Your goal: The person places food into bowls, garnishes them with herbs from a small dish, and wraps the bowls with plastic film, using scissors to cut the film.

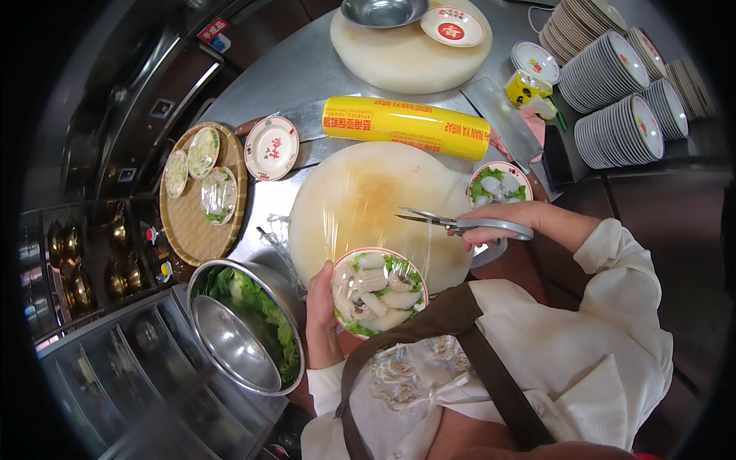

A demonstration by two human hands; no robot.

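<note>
My left hand [319, 302] grips the edge of a red-rimmed plate [424, 292] in front of my apron. On the plate lie pale pieces of seafood [375, 290] over green lettuce, under clear plastic film. A sheet of cling film [339, 213] stretches from the plate across the round cutting board [379, 190] towards a yellow roll of cling wrap [405, 126]. My right hand [512, 215] holds metal scissors [428, 218] over the board, their blades slightly apart and pointing left. Beyond that hand stands another plate of pale seafood and lettuce [500, 184].
At left, a woven bamboo tray [192, 224] bears film-covered plates, beside an upright-looking patterned plate [272, 148]. A steel bowl of lettuce [287, 322] stands nearer. Cleavers [503, 123] lie near the roll. Stacked plates [618, 132] fill the far right; a second board [411, 63] is behind.
</note>
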